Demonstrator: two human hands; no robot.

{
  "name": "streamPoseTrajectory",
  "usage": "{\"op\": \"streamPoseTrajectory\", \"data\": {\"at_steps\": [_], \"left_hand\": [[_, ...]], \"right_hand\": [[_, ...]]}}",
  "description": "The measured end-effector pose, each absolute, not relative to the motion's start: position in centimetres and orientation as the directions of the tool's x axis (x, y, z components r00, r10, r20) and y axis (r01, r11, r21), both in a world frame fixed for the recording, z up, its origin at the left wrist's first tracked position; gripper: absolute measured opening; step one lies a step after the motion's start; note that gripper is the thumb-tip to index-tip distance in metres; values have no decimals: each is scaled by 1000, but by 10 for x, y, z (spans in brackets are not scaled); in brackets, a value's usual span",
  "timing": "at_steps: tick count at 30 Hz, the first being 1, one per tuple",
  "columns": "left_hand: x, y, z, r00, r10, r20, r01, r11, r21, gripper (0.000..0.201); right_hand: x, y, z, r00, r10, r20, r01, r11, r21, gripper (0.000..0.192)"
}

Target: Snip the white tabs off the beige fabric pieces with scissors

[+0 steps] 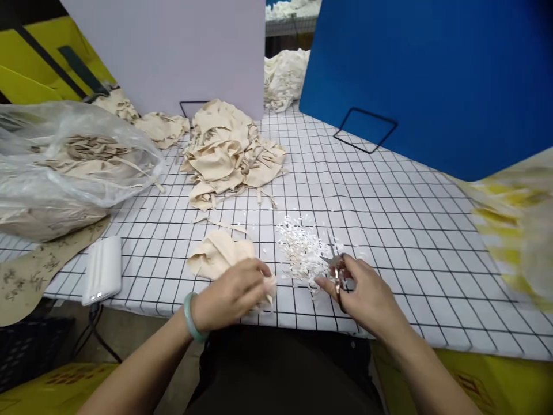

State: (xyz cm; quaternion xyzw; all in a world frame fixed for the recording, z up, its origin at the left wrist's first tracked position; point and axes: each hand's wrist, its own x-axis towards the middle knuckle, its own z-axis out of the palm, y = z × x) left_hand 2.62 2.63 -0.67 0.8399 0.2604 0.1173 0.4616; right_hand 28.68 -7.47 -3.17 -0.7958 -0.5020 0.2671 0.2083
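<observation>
Head view: the left hand (pixel 233 294), fingers curled shut, pins a folded cream cloth piece (pixel 220 256) flat at the near edge of the black-gridded white table (pixel 389 219), within reach of the right hand (pixel 367 294), which is closed through the loops of small metal scissors (pixel 336 266). White paper-like snippets (pixel 302 248) lie heaped just beside the blades; uncut cream cloth pieces (pixel 228 153) wait farther back.

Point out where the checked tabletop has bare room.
Bare grid cloth lies right of the white snippet pile, up to the blue board. A smaller patch lies between the white box and beige cloth piece. Crowded: the beige cloth heap and clear plastic bag.
</observation>
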Motion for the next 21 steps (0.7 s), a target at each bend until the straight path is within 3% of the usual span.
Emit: {"op": "streamPoseTrajectory", "data": {"at_steps": [3,5,7,11,14,17,21], "left_hand": [[9,70,-13,669,731,131,502,-575,646,26],[10,98,-23,693,712,113,579,-644,500,33],[19,117,-33,743,667,58,572,-677,463,36],[40,123,-38,781,623,39,523,-687,505,16],[41,111,-21,746,665,26,542,-630,556,13],[29,97,7,691,723,-24,587,-541,602,13],[-2,88,44,676,692,-254,636,-373,676,21]], "right_hand": [[291,-70,-32,422,886,-192,714,-455,-532,54],[286,-67,-32,444,884,-144,703,-444,-555,54],[277,-64,-29,439,893,-100,680,-403,-612,52],[250,-51,-29,366,922,-125,544,-321,-775,42],[218,-35,-38,273,953,-134,344,-227,-911,37],[183,-16,-48,201,976,-81,210,-124,-970,32],[171,8,-44,31,985,-168,-59,-166,-984,21]]}}
